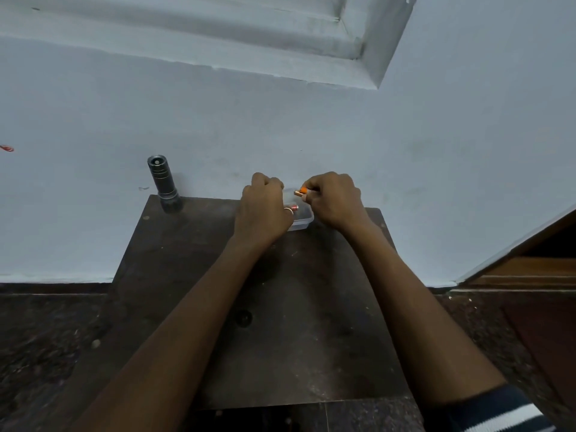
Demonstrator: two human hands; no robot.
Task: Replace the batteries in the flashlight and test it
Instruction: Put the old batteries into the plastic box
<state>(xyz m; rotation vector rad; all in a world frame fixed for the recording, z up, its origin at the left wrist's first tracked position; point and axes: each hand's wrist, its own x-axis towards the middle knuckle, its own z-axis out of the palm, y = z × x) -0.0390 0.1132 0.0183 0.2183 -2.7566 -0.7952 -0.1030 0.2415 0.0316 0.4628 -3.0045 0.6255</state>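
A dark metal flashlight (162,183) stands upright at the far left corner of the small dark table (280,307), lens end up, against the wall. A clear plastic container (304,220) sits at the table's far edge. My right hand (333,199) pinches an orange-and-copper battery (300,192) just above the container. My left hand (265,207) is closed over the container's left side, fingers curled; what it holds is hidden. Another copper-topped battery (293,208) shows inside the container by my left hand.
A pale blue wall (405,151) rises right behind the table. Dark stone floor (46,338) surrounds the table. A wooden door frame (530,260) angles in at the right. A small round dark spot (243,317) marks the tabletop's middle.
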